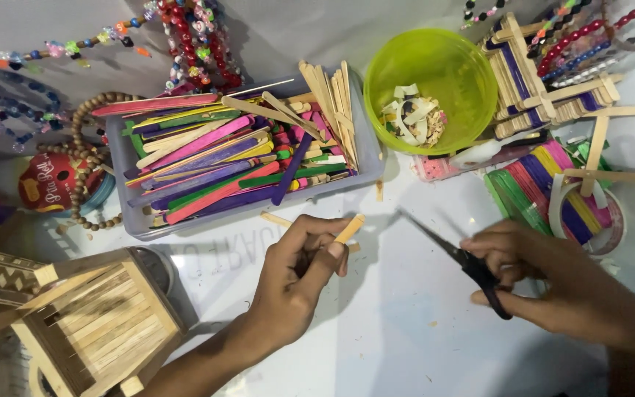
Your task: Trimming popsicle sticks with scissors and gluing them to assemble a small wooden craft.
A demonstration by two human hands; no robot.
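Note:
My left hand (pixel 299 272) pinches a short plain wooden stick piece (pixel 350 229) between thumb and fingers, its tip pointing up and right. My right hand (pixel 553 276) grips black scissors (pixel 450 250) by the handles, blades angled up-left toward the stick, a short gap between them. Just above my left hand sits a grey tray (pixel 130 220) heaped with coloured and plain craft sticks. Small stick offcuts (pixel 277 219) lie on the white table between tray and hand.
A lime green bowl (pixel 472 70) holds shavings and scraps. Stacked stick constructions (pixel 545 81) and coloured sticks (pixel 531 184) with a tape roll (pixel 611 228) lie at right. A wooden stick house (pixel 97 316) stands bottom left. Bead strings (pixel 200 37) lie along the back.

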